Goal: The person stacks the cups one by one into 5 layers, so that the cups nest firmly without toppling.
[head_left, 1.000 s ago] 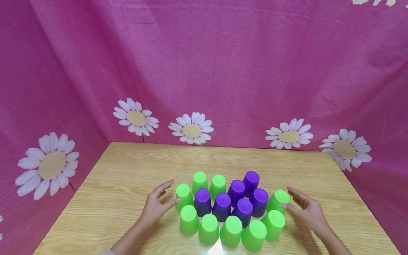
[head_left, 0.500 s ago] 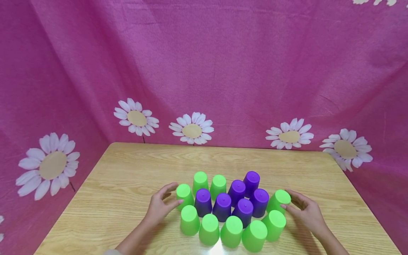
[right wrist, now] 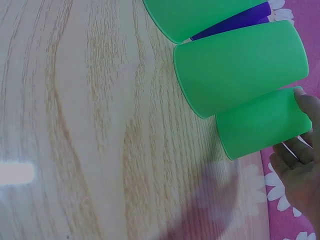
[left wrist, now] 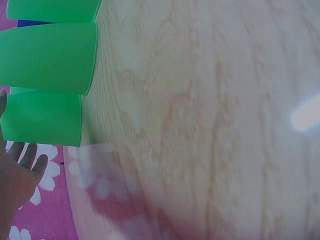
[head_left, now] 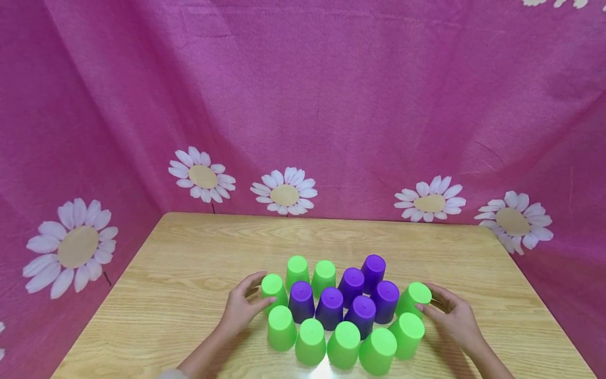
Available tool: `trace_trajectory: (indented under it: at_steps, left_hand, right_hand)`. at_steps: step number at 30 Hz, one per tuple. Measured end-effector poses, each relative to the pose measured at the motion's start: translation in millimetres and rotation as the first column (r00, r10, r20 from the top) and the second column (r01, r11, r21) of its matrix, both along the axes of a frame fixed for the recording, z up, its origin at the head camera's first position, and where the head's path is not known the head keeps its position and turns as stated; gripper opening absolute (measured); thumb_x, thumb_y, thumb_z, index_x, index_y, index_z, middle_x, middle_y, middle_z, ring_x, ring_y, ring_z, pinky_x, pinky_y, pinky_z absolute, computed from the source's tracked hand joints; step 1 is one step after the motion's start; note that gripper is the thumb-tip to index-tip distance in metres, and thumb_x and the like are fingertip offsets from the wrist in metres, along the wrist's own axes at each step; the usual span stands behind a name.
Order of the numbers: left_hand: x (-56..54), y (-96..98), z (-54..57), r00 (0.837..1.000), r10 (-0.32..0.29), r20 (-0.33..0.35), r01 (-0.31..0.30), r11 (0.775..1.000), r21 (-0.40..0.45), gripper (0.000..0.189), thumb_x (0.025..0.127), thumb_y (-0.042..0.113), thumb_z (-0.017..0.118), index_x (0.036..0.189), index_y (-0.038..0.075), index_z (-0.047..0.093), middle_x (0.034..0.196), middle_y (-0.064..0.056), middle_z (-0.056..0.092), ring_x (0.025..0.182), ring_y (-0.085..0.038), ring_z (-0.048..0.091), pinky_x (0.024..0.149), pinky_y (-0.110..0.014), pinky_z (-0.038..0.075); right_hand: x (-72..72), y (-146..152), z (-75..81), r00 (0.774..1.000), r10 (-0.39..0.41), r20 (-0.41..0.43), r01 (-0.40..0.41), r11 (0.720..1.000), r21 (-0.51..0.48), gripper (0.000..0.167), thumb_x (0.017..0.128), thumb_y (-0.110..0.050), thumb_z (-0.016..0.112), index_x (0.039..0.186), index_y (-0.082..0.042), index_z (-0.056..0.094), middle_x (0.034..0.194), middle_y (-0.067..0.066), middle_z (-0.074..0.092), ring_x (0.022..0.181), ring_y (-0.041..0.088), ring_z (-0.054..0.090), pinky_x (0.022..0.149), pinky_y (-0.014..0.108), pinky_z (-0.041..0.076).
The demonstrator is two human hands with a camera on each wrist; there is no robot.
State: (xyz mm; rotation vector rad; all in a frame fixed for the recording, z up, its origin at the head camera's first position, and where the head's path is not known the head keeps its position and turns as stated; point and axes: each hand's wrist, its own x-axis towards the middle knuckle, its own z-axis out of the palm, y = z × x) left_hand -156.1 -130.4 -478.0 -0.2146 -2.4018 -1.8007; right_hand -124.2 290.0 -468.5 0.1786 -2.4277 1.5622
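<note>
Outer-left green cup [head_left: 272, 287] is held by left hand [head_left: 240, 305], outer-right green cup [head_left: 412, 296] by right hand [head_left: 453, 317]; uneven inward pushing might topple purple cups [head_left: 330, 310] between the hands.

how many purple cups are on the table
6. One purple cup is leftmost, a second to its right, a third nearest the camera, a fourth rightmost, a fifth farthest back, and a sixth between the second and fifth. Any nested inside others would be hidden.

Hands [left wrist: 15, 177] partly beyond wrist-view edges
</note>
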Motion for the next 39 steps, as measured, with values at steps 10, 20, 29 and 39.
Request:
trace_trajectory:
  at_steps: [10, 20, 29, 39]
  left_hand:
    - [-2.1, 3.9, -0.7, 1.000, 0.006, -0.001, -0.006, 1.000, 0.012, 0.055, 0.072, 0.002, 0.076, 0.122, -0.004, 0.053, 0.122, -0.022, 0.058, 0.112, -0.039, 0.055, 0.096, -0.045, 0.048]
    - [-2.1, 4.5, -0.4, 1.000, 0.016, 0.009, -0.016, 1.000, 0.023, 0.050, 0.072, 0.005, 0.076, 0.118, -0.001, 0.057, 0.119, -0.018, 0.061, 0.110, -0.035, 0.057, 0.096, -0.043, 0.048]
    - [-1.6, 0.9, -0.3, 1.000, 0.007, 0.004, -0.007, 1.000, -0.018, 0.048, 0.073, 0.006, 0.075, 0.118, -0.001, 0.056, 0.116, -0.018, 0.062, 0.106, -0.035, 0.059, 0.093, -0.045, 0.050]
    - [-7.6, -4.7, 8.8, 0.999, 0.010, 0.041, -0.010, 1.000, -0.015, 0.048, 0.074, 0.004, 0.075, 0.117, -0.002, 0.056, 0.117, -0.020, 0.061, 0.107, -0.036, 0.060, 0.092, -0.040, 0.051]
  right_hand:
    - [-0.1, 0, -0.3, 1.000, -0.008, 0.010, 0.008, 1.000, 0.019, 0.049, 0.076, 0.004, 0.070, 0.118, 0.017, 0.049, 0.101, -0.034, 0.055, 0.091, -0.016, 0.054, 0.078, 0.003, 0.046]
    - [0.1, -1, 0.1, 1.000, -0.024, -0.010, 0.024, 1.000, 0.012, 0.048, 0.075, 0.006, 0.070, 0.117, 0.018, 0.050, 0.099, -0.033, 0.056, 0.088, -0.014, 0.056, 0.077, 0.004, 0.047]
    - [0.3, -1, 0.3, 1.000, -0.025, -0.005, 0.025, 0.999, 0.028, 0.047, 0.076, 0.004, 0.070, 0.117, 0.018, 0.050, 0.099, -0.035, 0.055, 0.089, -0.016, 0.054, 0.077, 0.004, 0.047]
    - [-2.0, 3, 6.1, 1.000, -0.020, -0.023, 0.021, 0.999, 0.036, 0.046, 0.077, 0.006, 0.069, 0.116, 0.019, 0.050, 0.099, -0.035, 0.055, 0.088, -0.016, 0.055, 0.075, 0.004, 0.048]
